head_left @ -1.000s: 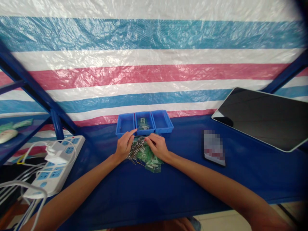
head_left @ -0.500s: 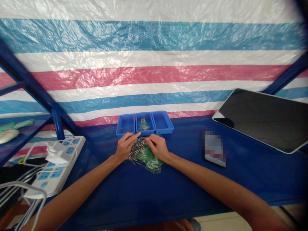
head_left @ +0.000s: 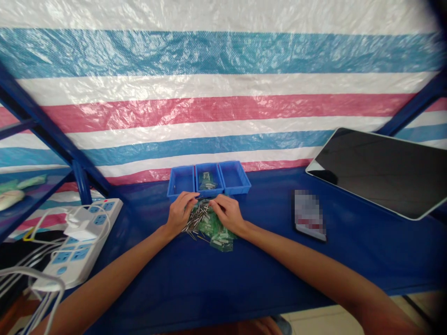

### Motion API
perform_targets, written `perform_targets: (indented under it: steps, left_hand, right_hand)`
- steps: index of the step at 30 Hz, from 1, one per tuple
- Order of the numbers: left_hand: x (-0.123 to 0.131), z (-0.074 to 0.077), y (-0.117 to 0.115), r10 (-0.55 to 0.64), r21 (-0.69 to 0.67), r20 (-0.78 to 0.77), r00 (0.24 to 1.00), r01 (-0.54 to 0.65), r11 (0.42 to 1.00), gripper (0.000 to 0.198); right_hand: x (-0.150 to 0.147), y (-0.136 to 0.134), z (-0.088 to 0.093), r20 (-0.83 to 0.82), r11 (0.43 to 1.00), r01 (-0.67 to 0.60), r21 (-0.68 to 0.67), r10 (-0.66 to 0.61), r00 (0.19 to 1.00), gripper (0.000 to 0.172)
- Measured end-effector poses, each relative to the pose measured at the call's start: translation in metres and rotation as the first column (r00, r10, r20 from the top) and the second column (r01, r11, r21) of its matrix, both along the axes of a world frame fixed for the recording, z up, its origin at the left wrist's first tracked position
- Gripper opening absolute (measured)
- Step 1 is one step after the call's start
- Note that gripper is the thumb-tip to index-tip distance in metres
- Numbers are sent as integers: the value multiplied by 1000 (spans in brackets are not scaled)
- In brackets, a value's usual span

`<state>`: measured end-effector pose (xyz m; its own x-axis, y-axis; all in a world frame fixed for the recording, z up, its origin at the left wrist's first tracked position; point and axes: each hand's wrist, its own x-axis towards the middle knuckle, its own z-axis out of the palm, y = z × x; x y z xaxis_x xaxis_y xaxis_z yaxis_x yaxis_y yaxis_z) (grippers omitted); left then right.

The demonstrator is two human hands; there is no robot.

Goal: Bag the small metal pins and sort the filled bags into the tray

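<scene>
A pile of thin metal pins or rods lies on the blue table, mixed with small green plastic bags that hold silvery pieces. At the pile's left edge rests my left hand, fingers curved toward its far side and the thumb apart from the palm. My right hand is against the right side, over the bags, its fingertips pointing inward. Neither hand visibly grips a piece; both are loosely open around the heap. Just behind stand three blue bins: a left bin, a middle bin with a bagged lot of pieces, and a right bin.
A white power strip with plugs and cables lies at the left. To the right are a blurred phone-like object and a dark flat screen. Behind the blue table hangs a striped plastic sheet, between blue frame posts.
My left fingers have drawn in, the index finger less stretched out over the pile. My right hand has barely moved. The whole view has shifted slightly.
</scene>
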<state>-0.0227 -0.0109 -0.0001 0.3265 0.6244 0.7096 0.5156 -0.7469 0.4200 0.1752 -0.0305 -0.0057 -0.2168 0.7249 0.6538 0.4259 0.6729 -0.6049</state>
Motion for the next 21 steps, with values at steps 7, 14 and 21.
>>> perform_targets:
  steps: [7, 14, 21]
  left_hand:
    - [-1, -5, 2, 51, 27, 1, 999, -51, 998, 18]
    - [-1, -4, 0, 47, 81, 2, 999, -47, 996, 13]
    - [0, 2, -3, -7, 62, -14, 1000, 8, 998, 19]
  right_hand:
    - [-1, 1, 0, -11, 999, -37, 12, 37, 999, 21]
    - [0, 3, -3, 31, 993, -116, 4, 115, 993, 18]
    - [-1, 2, -4, -18, 999, -14, -48, 13, 1000, 19]
